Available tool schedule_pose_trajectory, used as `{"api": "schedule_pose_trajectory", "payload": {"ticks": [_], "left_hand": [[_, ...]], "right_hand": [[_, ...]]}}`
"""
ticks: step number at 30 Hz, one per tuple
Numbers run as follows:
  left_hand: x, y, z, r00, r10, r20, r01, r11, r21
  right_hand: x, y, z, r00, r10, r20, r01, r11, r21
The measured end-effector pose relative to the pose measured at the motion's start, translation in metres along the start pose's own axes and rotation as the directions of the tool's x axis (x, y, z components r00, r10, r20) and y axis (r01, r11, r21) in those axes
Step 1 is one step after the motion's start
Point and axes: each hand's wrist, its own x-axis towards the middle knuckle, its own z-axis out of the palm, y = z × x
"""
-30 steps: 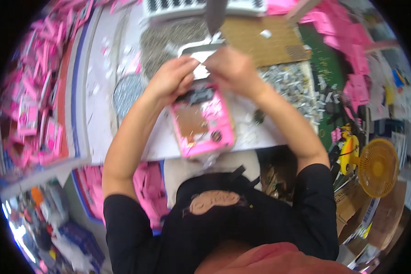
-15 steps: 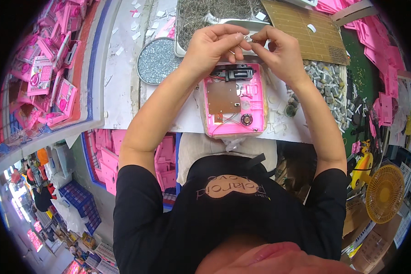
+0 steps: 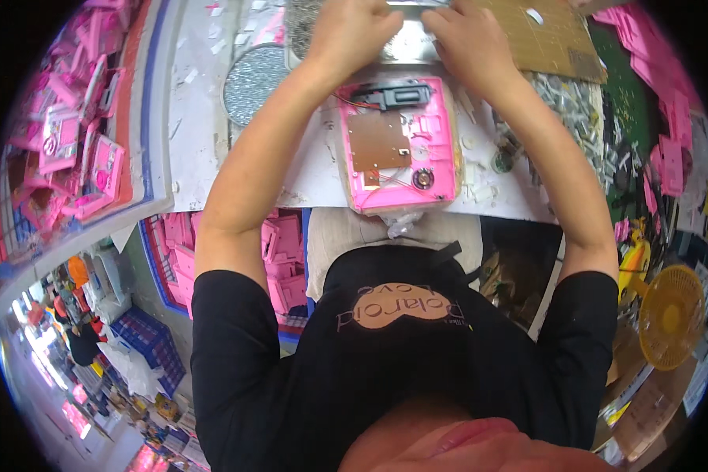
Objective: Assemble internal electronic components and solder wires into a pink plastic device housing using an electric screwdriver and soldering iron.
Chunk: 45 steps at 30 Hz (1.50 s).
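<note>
Both hands are at the far side of the table, over a shiny metal tray (image 3: 411, 43). My left hand (image 3: 352, 38) is curled at the tray's left, and my right hand (image 3: 472, 43) at its right, with a gap between them. Their fingers are bent in; whatever they pinch is hidden or too small to name. Nearer me lies an open pink plastic casing (image 3: 446, 145), face up. Inside it are a dark battery box (image 3: 405, 96), a brown circuit board (image 3: 376, 145), a small round speaker (image 3: 423, 179) and thin wires.
A round dish of small silvery parts (image 3: 253, 85) stands left of my left forearm. Brown cardboard (image 3: 554, 39) lies at the far right, above a heap of small grey and white parts (image 3: 570, 126). Pink casings (image 3: 59, 141) fill a bin at left. A yellow fan (image 3: 672, 317) stands at right.
My hands have moved farther away and apart from where they nearly met above the casing. The view has shifted, so the casing appears slightly higher and left.
</note>
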Motion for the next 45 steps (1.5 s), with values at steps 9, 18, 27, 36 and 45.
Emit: {"api": "schedule_pose_trajectory", "payload": {"ticks": [9, 18, 27, 36, 45], "left_hand": [[-0.125, 0.011, -0.066, 0.946, -0.114, 0.305, 0.278, 0.77, -0.574], [-0.166, 0.043, -0.034, 0.906, -0.183, 0.382, 0.421, 0.488, -0.764], [-0.188, 0.055, -0.03, 0.937, -0.147, 0.318, 0.333, 0.653, -0.68], [-0.189, 0.054, -0.029, 0.955, -0.147, 0.259, 0.289, 0.667, -0.687], [-0.18, 0.057, -0.026, 0.968, -0.116, 0.225, 0.237, 0.722, -0.65]], "right_hand": [[-0.13, 0.029, -0.086, 0.905, 0.376, 0.197, -0.424, 0.828, 0.368], [-0.145, 0.006, -0.057, 0.897, 0.381, 0.225, -0.421, 0.89, 0.173], [-0.142, -0.036, -0.07, 0.941, 0.097, 0.325, -0.169, 0.965, 0.201], [-0.144, -0.02, -0.051, 0.961, 0.262, 0.086, -0.275, 0.929, 0.248], [-0.12, -0.002, -0.027, 0.888, 0.402, 0.224, -0.404, 0.914, -0.038]]}}
